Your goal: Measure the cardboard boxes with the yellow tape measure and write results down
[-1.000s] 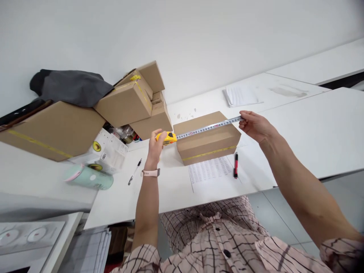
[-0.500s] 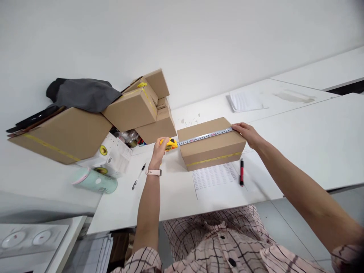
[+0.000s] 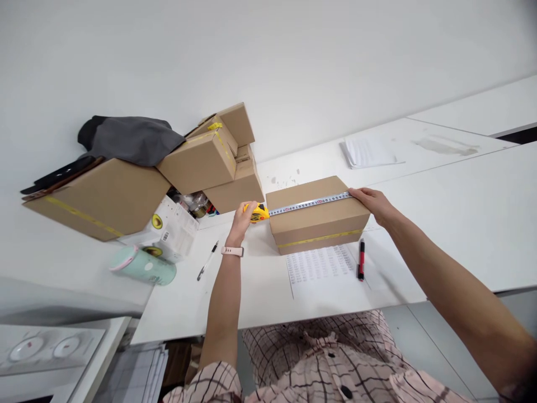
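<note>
A closed brown cardboard box (image 3: 316,224) with yellow tape along its front side sits on the white table. My left hand (image 3: 242,217) grips the yellow case of a tape measure (image 3: 259,213), just off the box's left end. Its silver blade runs across the top of the box to the far right edge. There my right hand (image 3: 373,202) pinches the blade's end against the box edge. Partly under the box's front lies a printed sheet (image 3: 314,280) with columns of text, and a red and black marker (image 3: 361,261) rests beside it.
Cardboard boxes (image 3: 197,165) are stacked at the left, with a dark grey cloth (image 3: 130,140) on top. Near them stand a white carton (image 3: 178,229) and a mint bottle (image 3: 145,267). A pen (image 3: 207,261) lies left of my arm; papers (image 3: 369,152) lie at the back.
The tape measure's case has come closer to the box's left end, and less blade shows between them. The right hand stays at the right edge. The whole view has shifted slightly.
</note>
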`<state>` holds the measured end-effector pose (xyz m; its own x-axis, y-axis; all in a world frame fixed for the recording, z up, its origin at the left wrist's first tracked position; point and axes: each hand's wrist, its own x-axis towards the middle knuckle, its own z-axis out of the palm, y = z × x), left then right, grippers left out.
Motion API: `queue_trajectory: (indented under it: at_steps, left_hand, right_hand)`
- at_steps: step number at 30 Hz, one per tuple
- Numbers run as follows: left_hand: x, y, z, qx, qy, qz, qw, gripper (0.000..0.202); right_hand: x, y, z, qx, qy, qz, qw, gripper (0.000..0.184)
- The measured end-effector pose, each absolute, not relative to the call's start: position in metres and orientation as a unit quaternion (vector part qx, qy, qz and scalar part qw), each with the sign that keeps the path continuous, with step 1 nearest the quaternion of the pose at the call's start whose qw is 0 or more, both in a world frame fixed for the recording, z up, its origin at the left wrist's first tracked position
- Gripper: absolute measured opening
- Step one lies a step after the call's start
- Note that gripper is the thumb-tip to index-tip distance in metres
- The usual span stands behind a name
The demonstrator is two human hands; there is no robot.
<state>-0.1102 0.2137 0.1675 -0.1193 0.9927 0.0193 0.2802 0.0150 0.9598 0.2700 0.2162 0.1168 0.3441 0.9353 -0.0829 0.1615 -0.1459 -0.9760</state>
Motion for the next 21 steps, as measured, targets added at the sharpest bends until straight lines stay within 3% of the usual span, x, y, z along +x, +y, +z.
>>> queue_trajectory:
  at_steps: [16, 21]
  left_hand:
    - [-0.109, 0.213, 0.169, 0.547, 0.591, 0.456, 0.378, 0.037]
    - [-0.104, 0.162, 0.184, 0.581, 0.566, 0.453, 0.369, 0.054]
  right_hand:
    - [0.271, 0.216, 0.126, -0.687, -0.448, 0.344, 0.458, 0.029]
    - [0.28, 0.22, 0.137, -0.651, -0.473, 0.303, 0.511, 0.029]
